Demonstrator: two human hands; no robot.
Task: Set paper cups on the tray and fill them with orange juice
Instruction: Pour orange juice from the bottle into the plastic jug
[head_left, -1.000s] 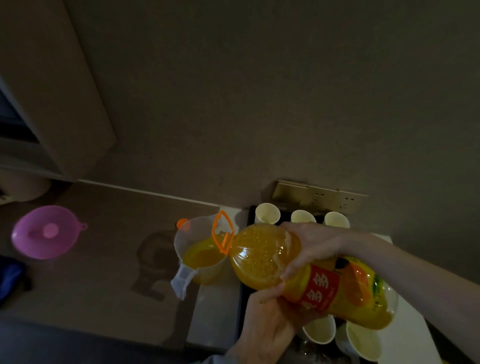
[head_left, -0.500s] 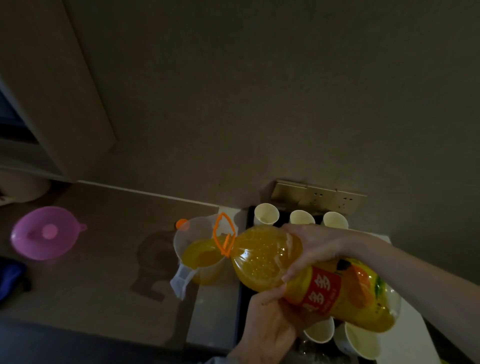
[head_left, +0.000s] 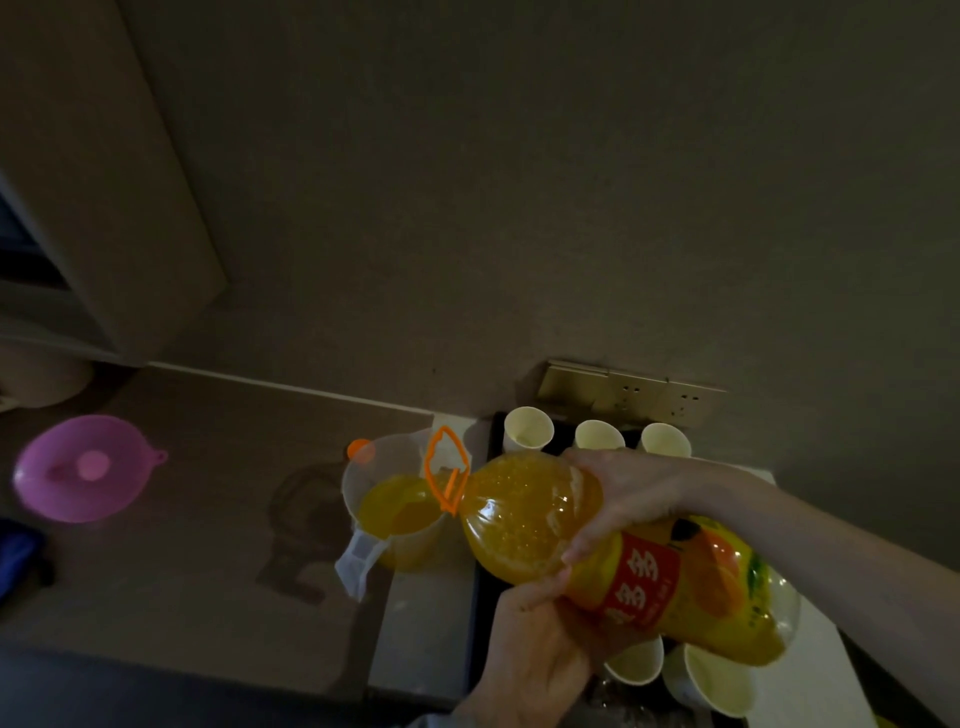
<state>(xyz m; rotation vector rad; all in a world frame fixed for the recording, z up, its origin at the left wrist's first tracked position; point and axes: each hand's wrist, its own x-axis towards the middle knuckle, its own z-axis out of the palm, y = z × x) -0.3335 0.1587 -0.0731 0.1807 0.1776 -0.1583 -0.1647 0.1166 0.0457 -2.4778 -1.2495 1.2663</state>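
Observation:
I hold a large orange juice bottle (head_left: 524, 512) with a red label, tipped leftward so its neck points into a clear plastic jug (head_left: 395, 499) partly filled with juice. My right hand (head_left: 618, 493) grips the bottle from above. My left hand (head_left: 530, 639) supports it from below. An orange carry loop (head_left: 444, 467) hangs at the bottle's neck. Three empty paper cups (head_left: 527, 428) (head_left: 597, 434) (head_left: 665, 439) stand along the back of the dark tray (head_left: 483, 597). Two more cups (head_left: 636, 662) (head_left: 714, 680) sit near the tray's front, partly hidden under the bottle.
An orange bottle cap (head_left: 360, 449) lies behind the jug. A pink funnel (head_left: 80, 467) rests on the counter at the far left. A brass socket plate (head_left: 628, 392) is on the wall behind the cups. A dark blue object (head_left: 15, 556) sits at the left edge.
The juice level in the jug has risen slightly. Bottle and both hands have stayed almost in place.

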